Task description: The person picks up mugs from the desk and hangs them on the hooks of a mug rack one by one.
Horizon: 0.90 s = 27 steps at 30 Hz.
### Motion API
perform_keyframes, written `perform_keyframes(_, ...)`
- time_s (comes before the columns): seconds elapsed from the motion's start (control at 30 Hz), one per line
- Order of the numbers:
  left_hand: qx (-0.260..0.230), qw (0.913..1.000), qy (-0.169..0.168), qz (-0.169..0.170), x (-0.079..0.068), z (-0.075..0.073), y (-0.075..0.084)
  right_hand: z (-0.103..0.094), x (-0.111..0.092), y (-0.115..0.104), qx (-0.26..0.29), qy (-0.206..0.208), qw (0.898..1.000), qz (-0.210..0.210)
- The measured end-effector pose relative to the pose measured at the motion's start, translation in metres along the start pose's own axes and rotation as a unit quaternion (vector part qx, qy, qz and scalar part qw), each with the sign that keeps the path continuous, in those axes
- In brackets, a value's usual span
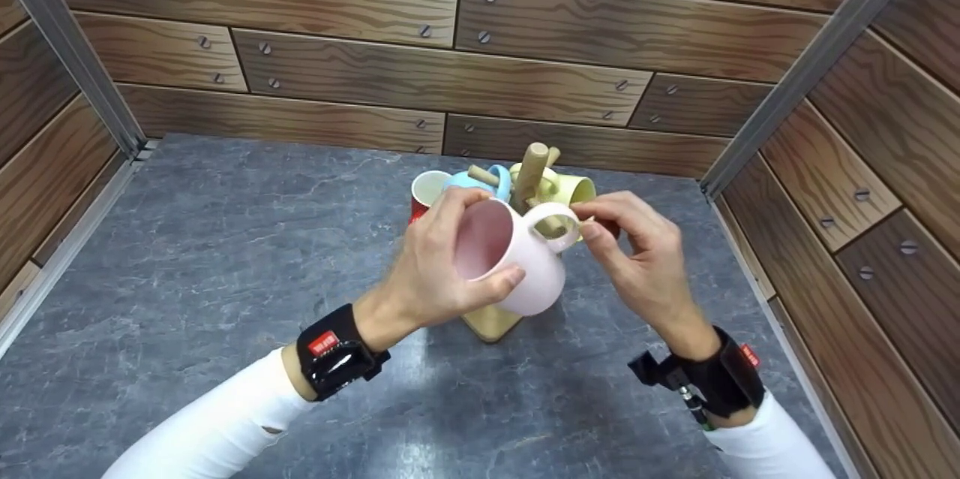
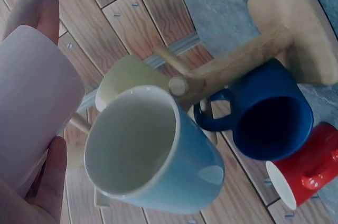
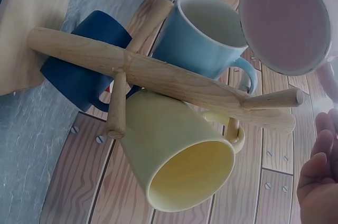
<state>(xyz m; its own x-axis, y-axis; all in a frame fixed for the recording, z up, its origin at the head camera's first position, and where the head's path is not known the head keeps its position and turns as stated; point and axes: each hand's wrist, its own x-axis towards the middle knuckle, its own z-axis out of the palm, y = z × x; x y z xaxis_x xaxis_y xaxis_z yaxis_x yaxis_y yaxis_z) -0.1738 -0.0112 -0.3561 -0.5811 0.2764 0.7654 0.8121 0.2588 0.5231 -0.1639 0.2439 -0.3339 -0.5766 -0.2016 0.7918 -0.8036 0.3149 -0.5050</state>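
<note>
My left hand (image 1: 435,261) grips a pale pink mug (image 1: 536,280) around its body, with the thumb near the rim. The mug is tilted, its mouth facing left and its handle (image 1: 559,216) toward my right hand (image 1: 645,261). Thumb and forefinger of the right hand are close to that handle, the other fingers loosely bent; the right wrist view shows nothing held in them. Just behind the pink mug stands a wooden mug tree (image 3: 179,81). On its pegs hang a light blue mug (image 2: 195,166), a yellow mug (image 3: 163,150) and a dark blue mug (image 2: 274,113).
A red mug (image 2: 311,166) with a white inside stands left of the tree. The tree's wooden base (image 1: 491,325) rests on a grey marbled tabletop (image 1: 262,254). Wood-patterned walls (image 1: 360,73) with metal corner posts (image 1: 810,66) enclose the back and sides.
</note>
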Motion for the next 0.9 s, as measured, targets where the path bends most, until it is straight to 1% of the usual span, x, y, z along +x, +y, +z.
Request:
perform_keyframes(0.1,-0.004,1.0,-0.008,0.0,-0.002,0.003,0.0,0.0,-0.001,0.001,-0.004,-0.001,1.0,-0.011)
perform_keyframes(0.23,0.001,0.9996,-0.021,-0.018,-0.006,0.007,0.0,0.0,-0.002,0.003,-0.022,-0.002,0.999,-0.024)
perform_keyframes(0.37,0.008,0.9983,-0.042,-0.04,-0.007,0.011,0.001,-0.001,-0.005,0.006,-0.046,-0.001,0.999,-0.019)
perform_keyframes(0.5,0.025,0.9967,-0.059,-0.05,-0.006,0.014,0.003,-0.003,-0.009,0.011,-0.06,0.001,0.998,-0.005)
perform_keyframes(0.63,0.061,0.9957,-0.059,-0.038,-0.004,0.018,0.002,-0.003,-0.012,0.016,-0.075,-0.001,0.997,0.002)
perform_keyframes(0.8,0.115,0.9927,-0.037,-0.006,0.0,0.022,-0.002,-0.003,-0.013,0.022,-0.087,0.0,0.996,0.01)
perform_keyframes(0.9,0.143,0.9895,-0.024,-0.001,0.001,0.024,-0.004,-0.002,-0.013,0.025,-0.091,0.001,0.996,0.013)
